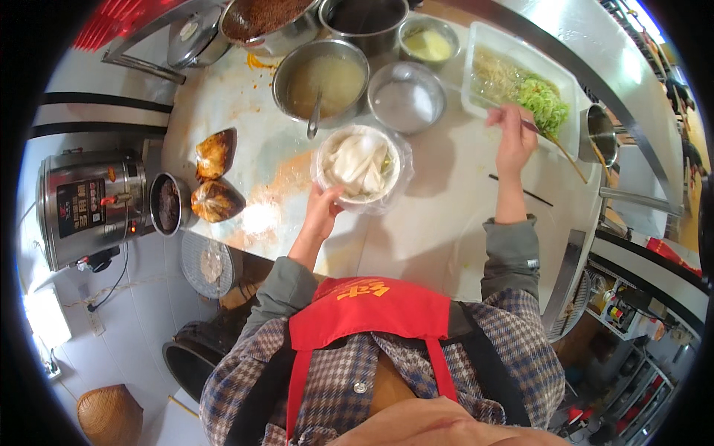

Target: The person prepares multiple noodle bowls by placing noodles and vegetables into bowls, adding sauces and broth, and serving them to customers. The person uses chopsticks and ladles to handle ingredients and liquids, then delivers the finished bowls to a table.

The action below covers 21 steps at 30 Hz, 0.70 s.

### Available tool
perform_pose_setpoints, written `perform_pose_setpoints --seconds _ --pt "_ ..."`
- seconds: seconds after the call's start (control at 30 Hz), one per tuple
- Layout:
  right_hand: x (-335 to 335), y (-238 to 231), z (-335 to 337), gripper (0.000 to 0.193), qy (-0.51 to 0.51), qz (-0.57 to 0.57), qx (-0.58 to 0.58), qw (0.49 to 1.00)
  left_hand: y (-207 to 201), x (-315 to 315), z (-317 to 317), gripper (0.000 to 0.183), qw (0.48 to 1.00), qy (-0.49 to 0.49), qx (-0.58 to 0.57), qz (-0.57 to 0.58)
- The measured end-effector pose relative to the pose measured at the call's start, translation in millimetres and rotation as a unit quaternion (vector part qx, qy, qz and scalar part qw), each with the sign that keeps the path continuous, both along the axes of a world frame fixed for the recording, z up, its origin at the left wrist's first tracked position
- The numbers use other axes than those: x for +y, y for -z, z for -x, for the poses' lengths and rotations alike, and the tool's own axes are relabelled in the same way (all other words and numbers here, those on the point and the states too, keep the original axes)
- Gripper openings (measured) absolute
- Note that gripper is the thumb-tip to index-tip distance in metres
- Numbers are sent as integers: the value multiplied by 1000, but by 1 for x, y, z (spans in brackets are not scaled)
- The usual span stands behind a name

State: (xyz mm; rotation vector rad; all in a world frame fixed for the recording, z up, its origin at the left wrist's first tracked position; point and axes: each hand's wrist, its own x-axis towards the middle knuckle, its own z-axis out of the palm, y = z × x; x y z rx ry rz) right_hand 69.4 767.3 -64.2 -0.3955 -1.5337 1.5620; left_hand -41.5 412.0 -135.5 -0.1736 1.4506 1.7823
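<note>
My left hand grips the near left rim of a round bowl lined with clear plastic. Broad white noodles fill this bowl, with a bit of green at their right side. Over the near left corner of a white plastic tub, my right hand is closed round a long wooden chopstick, whose brown shaft slants down to the right; whether a second one is in the grip I cannot tell. Inside the tub lie shredded green vegetable and pale sprouts in liquid.
Beyond the bowl stand a steel pot of cloudy broth with a ladle and a steel basin. Two tied bags of dark sauce lie left. A dark stick rests on the table. An electric cooker stands far left.
</note>
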Motion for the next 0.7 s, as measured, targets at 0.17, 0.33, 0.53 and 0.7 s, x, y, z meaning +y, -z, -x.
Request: perform_pose_setpoints --seconds 0.17,0.33,0.53,0.7 --pt "46 23 79 29 61 -68 -134 987 -12 4 0 63 999 -16 -14 -38" --pt "65 46 111 28 12 -92 -212 973 -24 -2 -2 63 1000 -8 -18 -9" --pt "84 57 109 26 2 72 -95 993 -33 2 1 65 999 -2 -10 -45" --pt "89 45 96 27 29 144 -56 988 -44 18 6 66 997 22 0 -79"
